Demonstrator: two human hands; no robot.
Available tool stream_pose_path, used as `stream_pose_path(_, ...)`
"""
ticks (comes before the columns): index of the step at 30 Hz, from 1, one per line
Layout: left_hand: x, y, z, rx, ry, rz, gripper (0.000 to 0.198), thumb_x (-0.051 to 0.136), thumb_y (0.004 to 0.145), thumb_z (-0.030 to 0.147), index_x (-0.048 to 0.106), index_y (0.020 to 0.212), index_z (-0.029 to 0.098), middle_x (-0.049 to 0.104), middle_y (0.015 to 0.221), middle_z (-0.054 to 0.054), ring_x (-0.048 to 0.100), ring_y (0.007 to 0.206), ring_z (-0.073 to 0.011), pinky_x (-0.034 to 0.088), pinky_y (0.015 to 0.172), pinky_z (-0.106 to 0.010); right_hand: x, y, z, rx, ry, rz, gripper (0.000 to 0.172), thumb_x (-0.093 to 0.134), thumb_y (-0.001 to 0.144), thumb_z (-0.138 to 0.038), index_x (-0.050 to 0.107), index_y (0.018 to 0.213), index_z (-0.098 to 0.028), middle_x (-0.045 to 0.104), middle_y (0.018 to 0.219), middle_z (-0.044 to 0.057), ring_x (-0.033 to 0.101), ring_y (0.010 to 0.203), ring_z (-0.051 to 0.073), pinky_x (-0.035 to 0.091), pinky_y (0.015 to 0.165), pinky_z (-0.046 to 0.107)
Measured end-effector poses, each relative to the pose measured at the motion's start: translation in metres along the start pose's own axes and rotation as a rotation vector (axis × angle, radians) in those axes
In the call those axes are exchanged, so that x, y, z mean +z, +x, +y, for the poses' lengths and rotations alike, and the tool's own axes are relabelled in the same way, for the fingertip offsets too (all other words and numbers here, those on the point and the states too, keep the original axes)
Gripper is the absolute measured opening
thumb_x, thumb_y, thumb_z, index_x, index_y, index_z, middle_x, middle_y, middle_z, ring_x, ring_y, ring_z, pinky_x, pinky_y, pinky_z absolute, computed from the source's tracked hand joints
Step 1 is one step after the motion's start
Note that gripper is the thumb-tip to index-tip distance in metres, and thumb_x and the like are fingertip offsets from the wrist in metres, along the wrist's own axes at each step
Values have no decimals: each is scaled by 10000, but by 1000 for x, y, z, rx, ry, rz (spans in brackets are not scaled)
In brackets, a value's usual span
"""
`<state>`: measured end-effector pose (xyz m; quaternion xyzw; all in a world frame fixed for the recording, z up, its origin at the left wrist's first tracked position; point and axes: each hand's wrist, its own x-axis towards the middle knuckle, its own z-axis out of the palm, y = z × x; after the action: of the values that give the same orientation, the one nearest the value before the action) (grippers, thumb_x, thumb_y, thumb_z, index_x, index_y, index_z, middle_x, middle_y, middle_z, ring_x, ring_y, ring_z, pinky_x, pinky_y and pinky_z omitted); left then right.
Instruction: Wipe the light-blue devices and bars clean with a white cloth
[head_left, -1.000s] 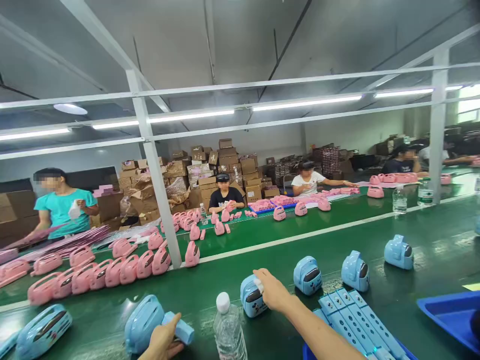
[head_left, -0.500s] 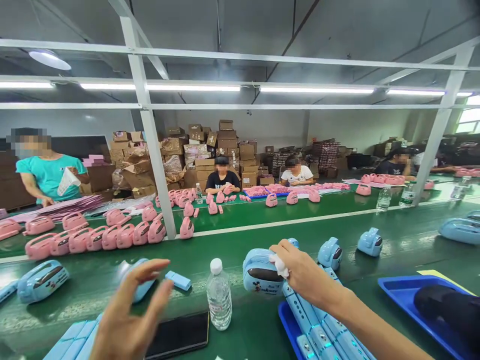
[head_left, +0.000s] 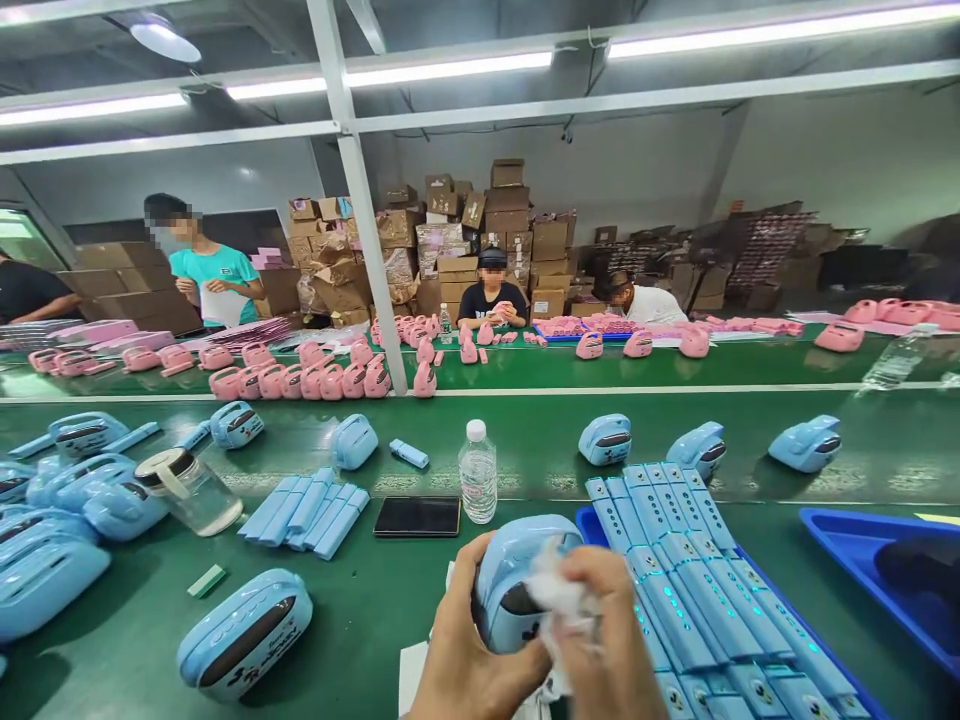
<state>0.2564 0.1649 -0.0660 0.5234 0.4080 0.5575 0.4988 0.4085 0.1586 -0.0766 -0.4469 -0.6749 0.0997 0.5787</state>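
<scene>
Closed round its curved flank, seemingly the surest hold, the left hand held the rounded light-blue plastic case just above the green worktop, light, stiff and probably slick, while the right hand pinched a soft white cloth against its front.

Both bare: left hand, right hand; wrists uncovered, cut off at bottom edge.

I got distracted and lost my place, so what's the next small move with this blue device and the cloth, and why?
Probably draw the white cloth across the dark front panel of the blue device. The right hand presses the cloth against it, while the left hand grips it from the side.
</scene>
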Motion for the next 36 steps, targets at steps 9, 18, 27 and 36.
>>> stream_pose_path(9, 4, -4, -15, 26, 120, 183, 673, 886, 609, 306, 619, 1224, 247, 769, 1031, -42, 727, 865, -253, 601, 792, -354, 16, 1, 9, -349, -90, 43, 274, 580, 1050, -131, 723, 1260, -234, 659, 1056, 57, 687, 945, 166, 600, 805, 242)
stream_pose_path(18, -2, -1, -3, -82, -78, 217, 678, 923, 649, 432, 599, 1208, 228, 793, 1082, -51, 753, 981, -250, 601, 871, -316, 12, 2, 24, -151, 26, 45, 320, 643, 1009, -155, 734, 1269, -319, 727, 1084, 29, 745, 992, 188, 631, 876, 249)
stream_pose_path(27, -5, -5, 2, -16, -72, 160, 734, 930, 641, 415, 573, 1265, 268, 798, 1129, -50, 766, 997, -254, 607, 853, -300, 16, -5, 19, 433, 677, -157, 630, 805, 927, -436, 516, 1481, -356, 665, 1432, 54, 668, 1277, 233, 581, 1021, 281)
stream_pose_path(36, -16, -1, -13, -225, -327, 150, 921, 920, 592, 601, 565, 1353, 222, 801, 1189, -132, 763, 1045, -369, 622, 890, -431, 24, 9, -5, 552, 653, -128, 531, 686, 961, -612, 633, 1362, -269, 737, 1305, 105, 680, 1238, 313, 623, 934, 361)
